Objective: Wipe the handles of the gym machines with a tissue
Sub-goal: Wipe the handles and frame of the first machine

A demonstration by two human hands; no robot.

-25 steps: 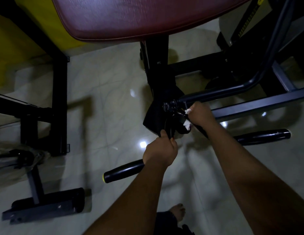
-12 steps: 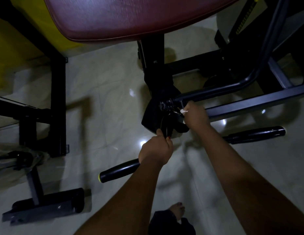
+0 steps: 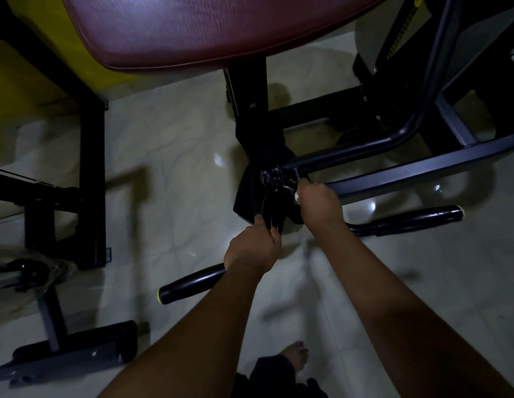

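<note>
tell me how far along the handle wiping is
Nothing shows as finished. In hand: the right hand holds a crumpled white tissue at the black round metal hub, which the left hand grips. Left: the two long black padded handles, left and right, neither under the tissue now.

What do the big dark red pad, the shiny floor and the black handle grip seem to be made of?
The dark red pad looks like vinyl or leatherette: soft sheen, piped edge seam. The floor seems polished stone or ceramic tile: it mirrors lights and shows faint veining. The black handle grip is probably rubber or plastic: smooth, glossy, yellow end cap.
</note>
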